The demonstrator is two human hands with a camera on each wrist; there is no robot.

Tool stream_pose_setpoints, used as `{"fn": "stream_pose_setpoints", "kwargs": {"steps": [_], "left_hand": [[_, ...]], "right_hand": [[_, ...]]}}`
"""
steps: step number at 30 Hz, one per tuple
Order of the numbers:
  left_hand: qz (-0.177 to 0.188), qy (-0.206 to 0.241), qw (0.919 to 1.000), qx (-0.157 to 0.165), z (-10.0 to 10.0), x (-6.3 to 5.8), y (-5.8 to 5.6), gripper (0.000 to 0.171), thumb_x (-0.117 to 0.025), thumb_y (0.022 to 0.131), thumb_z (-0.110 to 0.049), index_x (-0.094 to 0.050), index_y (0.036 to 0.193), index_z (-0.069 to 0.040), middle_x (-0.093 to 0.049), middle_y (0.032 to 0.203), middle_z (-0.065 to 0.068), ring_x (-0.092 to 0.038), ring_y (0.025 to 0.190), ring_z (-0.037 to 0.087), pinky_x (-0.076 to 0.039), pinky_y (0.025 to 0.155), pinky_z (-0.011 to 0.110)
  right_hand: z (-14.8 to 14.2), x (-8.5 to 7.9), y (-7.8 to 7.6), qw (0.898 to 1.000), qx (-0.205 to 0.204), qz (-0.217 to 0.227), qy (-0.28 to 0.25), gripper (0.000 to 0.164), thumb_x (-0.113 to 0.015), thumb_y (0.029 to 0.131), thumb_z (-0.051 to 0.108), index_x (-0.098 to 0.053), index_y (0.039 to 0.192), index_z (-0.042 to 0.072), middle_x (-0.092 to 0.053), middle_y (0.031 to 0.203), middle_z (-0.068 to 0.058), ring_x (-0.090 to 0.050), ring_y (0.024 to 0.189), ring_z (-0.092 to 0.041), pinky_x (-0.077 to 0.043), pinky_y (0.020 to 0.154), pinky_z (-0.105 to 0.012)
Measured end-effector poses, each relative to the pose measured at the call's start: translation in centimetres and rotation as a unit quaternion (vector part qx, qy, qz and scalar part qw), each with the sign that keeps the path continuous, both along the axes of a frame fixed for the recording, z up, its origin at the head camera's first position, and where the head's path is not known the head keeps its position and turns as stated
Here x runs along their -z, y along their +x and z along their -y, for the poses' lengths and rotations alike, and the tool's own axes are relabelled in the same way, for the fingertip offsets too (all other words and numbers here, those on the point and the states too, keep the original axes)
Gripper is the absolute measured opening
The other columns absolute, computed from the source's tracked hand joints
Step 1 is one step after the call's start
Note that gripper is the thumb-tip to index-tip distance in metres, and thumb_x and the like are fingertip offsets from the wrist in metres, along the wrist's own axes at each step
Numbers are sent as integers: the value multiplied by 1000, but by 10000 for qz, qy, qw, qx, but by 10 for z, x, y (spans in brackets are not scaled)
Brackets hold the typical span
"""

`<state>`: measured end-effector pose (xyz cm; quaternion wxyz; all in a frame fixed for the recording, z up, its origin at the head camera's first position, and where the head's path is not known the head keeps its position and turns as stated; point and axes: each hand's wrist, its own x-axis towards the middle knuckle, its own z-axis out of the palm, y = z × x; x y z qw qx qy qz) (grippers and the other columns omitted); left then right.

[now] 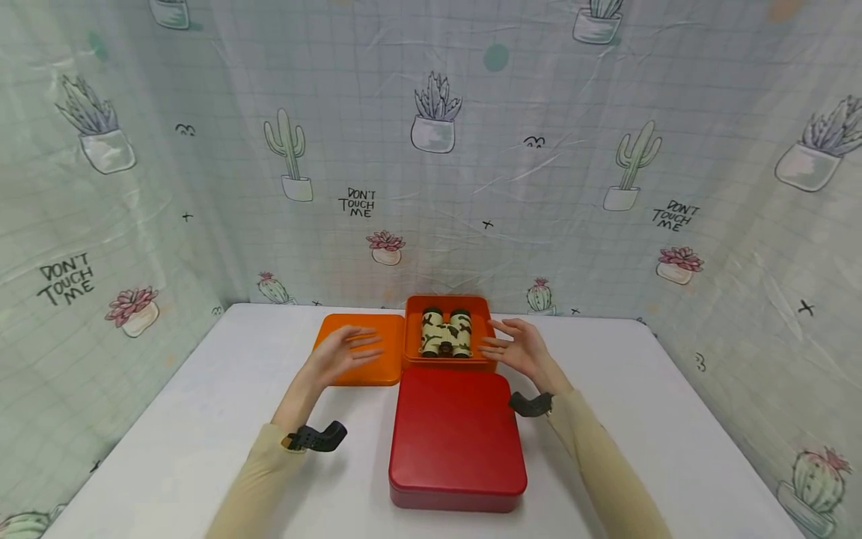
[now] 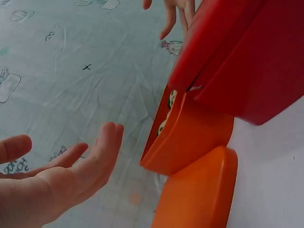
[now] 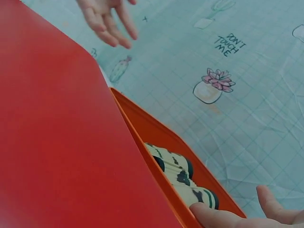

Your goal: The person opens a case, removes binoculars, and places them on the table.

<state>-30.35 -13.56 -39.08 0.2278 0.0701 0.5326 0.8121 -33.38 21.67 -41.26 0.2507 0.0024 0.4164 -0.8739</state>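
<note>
Camouflage-patterned binoculars (image 1: 447, 333) lie inside an open orange box (image 1: 488, 329) at the back of the table. My right hand (image 1: 521, 348) hovers at the box's right side, fingers spread and pointing inward, holding nothing. Over the orange lid (image 1: 390, 370), which lies flat left of the box, my left hand (image 1: 343, 355) is raised with loose fingers and nothing in it. A closed red box (image 1: 458, 434) stands directly in front of the orange one. In the right wrist view the binoculars (image 3: 183, 178) show beyond the red box, near the right thumb.
The white table (image 1: 222, 404) is bordered by a hanging curtain (image 1: 485, 180) printed with potted cacti, behind and on both sides. Dark wrist-worn camera mounts (image 1: 532, 404) sit on both forearms. The red box stands between the two forearms.
</note>
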Motion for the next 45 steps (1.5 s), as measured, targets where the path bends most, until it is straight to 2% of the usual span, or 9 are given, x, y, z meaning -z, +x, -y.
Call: {"fn": "stream_pose_setpoints", "kwargs": {"steps": [6, 17, 21, 24, 28, 33, 37, 44, 45], "left_hand": [[-188, 17, 9993, 317, -29, 3, -18, 52, -17, 98, -22, -9, 138, 10, -10, 145, 29, -17, 131, 46, -22, 106, 47], [296, -39, 9991, 306, -58, 16, -49, 54, -25, 97, -21, -10, 138, 10, -8, 146, 29, -18, 131, 47, -17, 108, 48], [426, -4, 9987, 296, -63, 20, -54, 59, -27, 96, -24, -6, 139, 9, -4, 146, 29, -16, 132, 47, -15, 109, 49], [348, -89, 9991, 237, -68, 24, -59, 62, -30, 95, -27, -6, 140, 8, -4, 146, 29, -17, 131, 48, -16, 109, 50], [234, -265, 9993, 112, -73, 26, -61, 60, -29, 95, -29, -9, 140, 7, -7, 146, 27, -19, 129, 49, -19, 107, 53], [83, -480, 9988, -89, -78, 26, -60, 55, -29, 96, -30, -19, 138, 5, -10, 146, 26, -25, 126, 49, -24, 105, 54], [-125, -775, 9966, -255, -81, 21, -55, 51, -28, 97, -24, -19, 138, 5, -14, 144, 27, -28, 125, 49, -26, 104, 54], [-565, -1373, 9837, -1019, -76, 40, -71, 45, -33, 96, -19, -31, 133, 5, -34, 137, 25, -50, 114, 37, -43, 93, 45], [-783, -1380, 9821, -1012, -71, 53, -83, 43, -37, 95, -22, -37, 131, 3, -41, 131, 22, -56, 108, 33, -48, 87, 42]], "right_hand": [[5, 1, -5, 9998, 15, -103, 151, 60, -30, 94, 26, -1, 144, 11, 15, 148, -18, 4, 138, -36, -6, 112, -47], [17, 3, -12, 9980, 184, -109, 590, 61, -31, 93, 25, -3, 144, 9, 8, 148, -22, -2, 135, -45, -8, 111, -52], [21, 4, -15, 9976, 262, -81, 639, 45, -33, 93, 24, -27, 135, 12, 7, 148, -22, -2, 133, -48, -8, 110, -54], [23, 5, -18, 9971, 315, -89, 682, 26, -34, 93, 25, -46, 112, 13, 5, 148, -22, -4, 132, -50, -10, 108, -56], [24, 7, -20, 9969, 285, -112, 727, 23, -35, 93, 25, -52, 106, 16, 6, 148, -22, -3, 132, -50, -10, 108, -57], [25, 7, -22, 9951, 240, -120, 949, 49, -37, 92, 25, -27, 139, 13, 5, 147, -23, -4, 132, -50, -12, 107, -58], [28, 6, -24, 9907, 206, -207, 1328, 59, -37, 93, 25, -11, 144, 11, 3, 147, -24, -9, 131, -48, -15, 107, -58], [35, 3, -28, 9744, -50, -603, 2165, 57, -37, 94, 25, -13, 143, 8, -3, 149, -17, -15, 133, -40, -21, 106, -54], [36, 3, -29, 9697, -83, -712, 2334, 56, -36, 95, 24, -13, 143, 7, -4, 149, -17, -17, 132, -39, -23, 106, -54]]}}
